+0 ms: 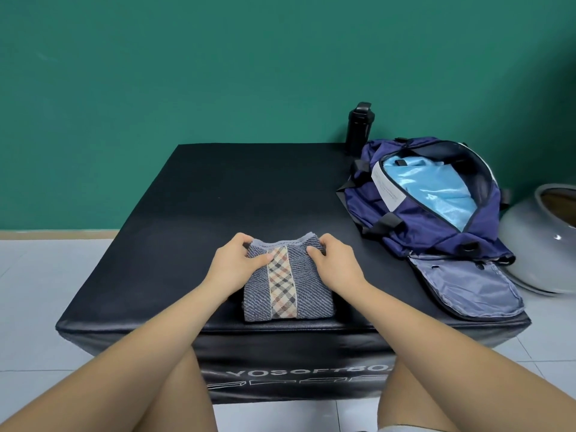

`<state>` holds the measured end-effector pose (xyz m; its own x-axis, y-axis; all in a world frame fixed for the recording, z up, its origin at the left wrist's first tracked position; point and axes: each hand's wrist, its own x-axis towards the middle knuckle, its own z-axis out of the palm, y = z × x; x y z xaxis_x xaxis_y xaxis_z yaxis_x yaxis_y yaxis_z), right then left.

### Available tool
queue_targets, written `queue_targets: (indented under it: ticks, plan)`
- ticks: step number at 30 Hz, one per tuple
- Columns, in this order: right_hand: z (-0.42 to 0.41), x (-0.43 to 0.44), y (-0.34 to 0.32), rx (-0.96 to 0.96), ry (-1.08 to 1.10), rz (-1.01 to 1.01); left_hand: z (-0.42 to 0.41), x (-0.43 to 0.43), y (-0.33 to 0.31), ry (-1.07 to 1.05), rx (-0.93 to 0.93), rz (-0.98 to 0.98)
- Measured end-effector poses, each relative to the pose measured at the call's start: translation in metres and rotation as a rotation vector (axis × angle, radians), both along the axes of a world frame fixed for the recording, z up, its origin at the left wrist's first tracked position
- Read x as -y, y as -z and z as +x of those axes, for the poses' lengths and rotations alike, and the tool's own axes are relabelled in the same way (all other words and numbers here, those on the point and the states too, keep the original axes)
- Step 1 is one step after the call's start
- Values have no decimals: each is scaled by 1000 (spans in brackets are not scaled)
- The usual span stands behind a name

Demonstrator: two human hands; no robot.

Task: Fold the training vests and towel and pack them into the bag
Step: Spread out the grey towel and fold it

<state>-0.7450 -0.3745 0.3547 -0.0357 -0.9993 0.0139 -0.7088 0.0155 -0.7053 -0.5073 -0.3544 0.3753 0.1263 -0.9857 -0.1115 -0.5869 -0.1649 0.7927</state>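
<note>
Box (pixel 218 188): black, padded, under everything I see.
Bag (pixel 433 229): navy, unzipped, on the box's right side, light blue fabric (pixel 430 188) inside.
Towel (pixel 286 285): grey, plaid stripe, folded, near front edge.
Left hand (pixel 237 263): grips towel's far left corner.
Right hand (pixel 333 263): grips its far right corner.

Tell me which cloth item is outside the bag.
The grey towel with the plaid stripe, gripped by the left hand and right hand on the black box; the light blue vests lie inside the bag.
</note>
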Motion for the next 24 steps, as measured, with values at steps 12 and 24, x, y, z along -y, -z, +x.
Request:
queue_targets:
  ticks: [12,24]
  plan:
    - [-4,5,5,-264,-66,-34,6,31,-6,49,121,212]
    - [-33,12,-32,253,-267,340,-7,27,-74,314,-357,482]
